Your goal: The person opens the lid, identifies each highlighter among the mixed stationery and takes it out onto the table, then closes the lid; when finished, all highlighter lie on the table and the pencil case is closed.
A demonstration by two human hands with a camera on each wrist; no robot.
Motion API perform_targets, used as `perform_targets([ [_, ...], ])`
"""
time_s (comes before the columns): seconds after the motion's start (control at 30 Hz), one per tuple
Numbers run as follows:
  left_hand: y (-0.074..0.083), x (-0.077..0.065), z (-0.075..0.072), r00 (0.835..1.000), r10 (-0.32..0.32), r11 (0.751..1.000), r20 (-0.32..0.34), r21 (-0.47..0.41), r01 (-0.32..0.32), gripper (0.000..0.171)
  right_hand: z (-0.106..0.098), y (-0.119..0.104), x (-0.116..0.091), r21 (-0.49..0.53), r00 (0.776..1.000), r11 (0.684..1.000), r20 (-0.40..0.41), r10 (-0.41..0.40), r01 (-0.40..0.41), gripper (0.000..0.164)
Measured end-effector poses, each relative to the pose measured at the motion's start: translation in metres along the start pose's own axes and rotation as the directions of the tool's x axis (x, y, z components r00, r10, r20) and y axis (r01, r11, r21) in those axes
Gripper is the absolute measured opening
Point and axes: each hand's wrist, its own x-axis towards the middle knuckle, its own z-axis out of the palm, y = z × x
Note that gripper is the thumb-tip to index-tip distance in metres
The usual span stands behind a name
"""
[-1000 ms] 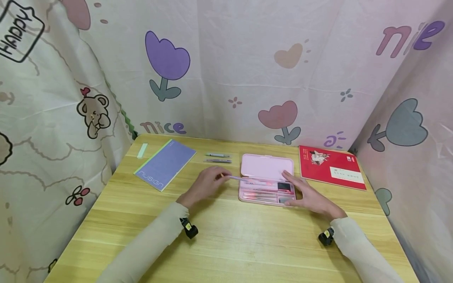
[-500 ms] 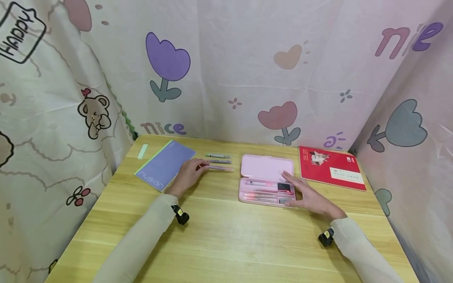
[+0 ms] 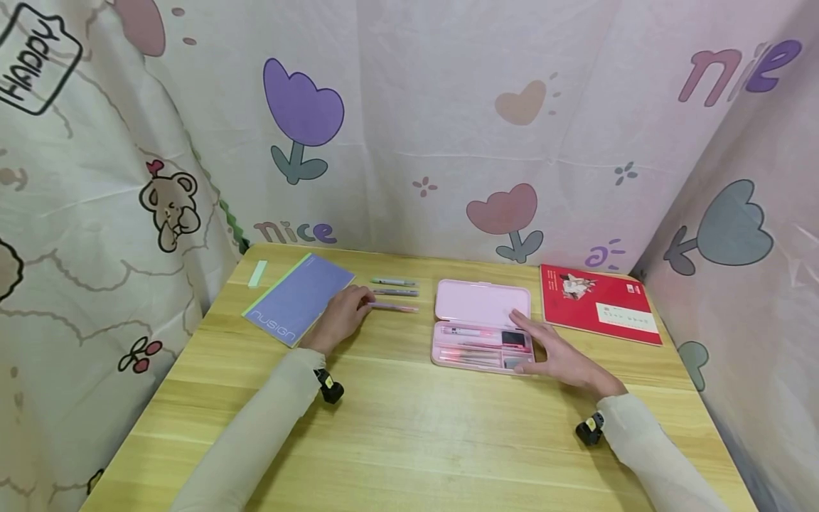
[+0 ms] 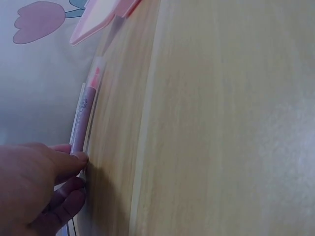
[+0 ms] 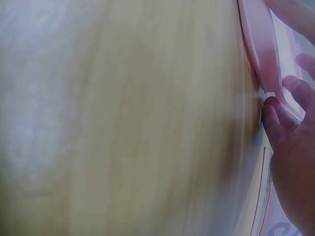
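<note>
My left hand pinches one end of a pen between thumb and finger. The left wrist view shows the pen with a purple barrel, clear cap and pink tip. It lies at or just above the table, in front of a dark pen and a pale green pen. A pink pencil case stands with its lid laid back. Inside are several pens and a black block. With fingers spread, my right hand rests against the case's right end, fingertips near the lid, thumb at the front corner.
A blue notebook lies at the left, partly behind the left hand. Farther left is a pale green strip. A red booklet lies right of the case. Printed curtains surround the wooden table.
My left hand has carried the pen leftward out of the pencil case's area and lowered it in front of the other two pens. My right hand has stayed at the case.
</note>
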Motion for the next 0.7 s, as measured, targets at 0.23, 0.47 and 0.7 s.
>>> perform_targets([
  [0.23, 0.0003, 0.0012, 0.0007, 1.000, -0.014, 1.000, 0.012, 0.027, 0.014, 0.012, 0.0002, 0.0004, -0.0003, -0.012, 1.000, 1.000, 0.000, -0.003, 0.003, 0.108],
  [0.47, 0.0004, 0.0043, 0.0019, 0.999, -0.028, 0.998, 0.015, 0.053, 0.027, 0.013, 0.0000, -0.0003, -0.0005, -0.017, 1.000, 1.000, 0.001, -0.005, 0.005, 0.107],
  [0.7, 0.0000, 0.0064, 0.0030, 1.000, -0.010, 0.998, -0.016, 0.060, 0.011, 0.012, -0.0001, -0.0001, -0.0001, -0.020, 1.000, 1.000, -0.002, -0.008, 0.008, 0.108],
])
